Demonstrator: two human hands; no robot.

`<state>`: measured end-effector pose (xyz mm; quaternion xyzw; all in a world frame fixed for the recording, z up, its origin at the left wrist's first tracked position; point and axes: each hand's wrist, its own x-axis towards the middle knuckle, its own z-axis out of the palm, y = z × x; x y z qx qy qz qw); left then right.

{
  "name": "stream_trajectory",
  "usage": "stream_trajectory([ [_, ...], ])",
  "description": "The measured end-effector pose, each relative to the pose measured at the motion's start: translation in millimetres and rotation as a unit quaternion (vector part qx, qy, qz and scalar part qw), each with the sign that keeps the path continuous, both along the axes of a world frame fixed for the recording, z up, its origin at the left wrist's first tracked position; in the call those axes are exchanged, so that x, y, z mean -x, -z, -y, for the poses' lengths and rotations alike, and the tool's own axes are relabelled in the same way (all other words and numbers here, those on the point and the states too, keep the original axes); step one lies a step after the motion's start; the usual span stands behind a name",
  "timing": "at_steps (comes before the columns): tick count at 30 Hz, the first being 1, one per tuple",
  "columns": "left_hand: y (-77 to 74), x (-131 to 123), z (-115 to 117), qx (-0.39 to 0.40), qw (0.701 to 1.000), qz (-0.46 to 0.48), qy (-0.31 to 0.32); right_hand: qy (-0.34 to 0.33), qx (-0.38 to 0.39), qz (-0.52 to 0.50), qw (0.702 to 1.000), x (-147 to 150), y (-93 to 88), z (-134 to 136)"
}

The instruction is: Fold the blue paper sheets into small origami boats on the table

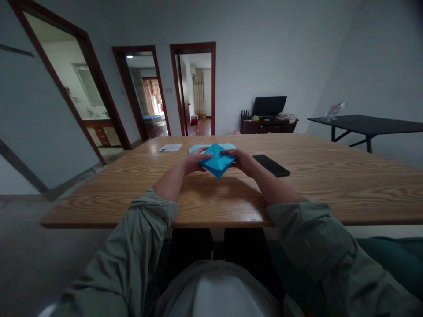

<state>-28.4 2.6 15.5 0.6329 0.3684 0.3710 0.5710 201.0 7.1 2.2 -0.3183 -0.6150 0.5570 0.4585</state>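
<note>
A folded blue origami paper (218,160), diamond-shaped from here, is held just above the wooden table between both my hands. My left hand (194,161) grips its left corner, thumb on top and fingers beneath. At the opposite corner my right hand (242,160) pinches it the same way, with most of its fingers hidden under the paper. Behind the blue paper lie lighter blue sheets (228,145), partly covered by it and by my hands.
The wooden table (211,198) spreads out before me. A black phone (271,165) lies right of my right hand; a printed white card (170,148) lies farther left. Beyond stand a low cabinet with a dark screen (269,106) and a black folding table (366,124).
</note>
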Motion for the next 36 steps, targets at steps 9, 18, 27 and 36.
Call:
stream_trajectory([
  [9,9.7,-0.3,-3.8,-0.020,0.995,-0.091,0.036,0.024,-0.068,0.118,0.990,6.1,8.4,-2.6],
  [18,9.4,-0.7,-5.4,-0.048,0.994,-0.093,0.019,0.065,-0.029,0.144,0.987,7.7,6.4,-1.9],
  [27,10.9,-0.5,-8.0,-0.054,0.995,-0.087,0.000,0.041,-0.044,0.190,0.980,7.6,5.8,4.2],
  [36,3.1,3.8,-6.2,-0.077,0.990,-0.111,-0.032,0.086,-0.070,0.170,0.979,8.3,3.5,2.4],
])
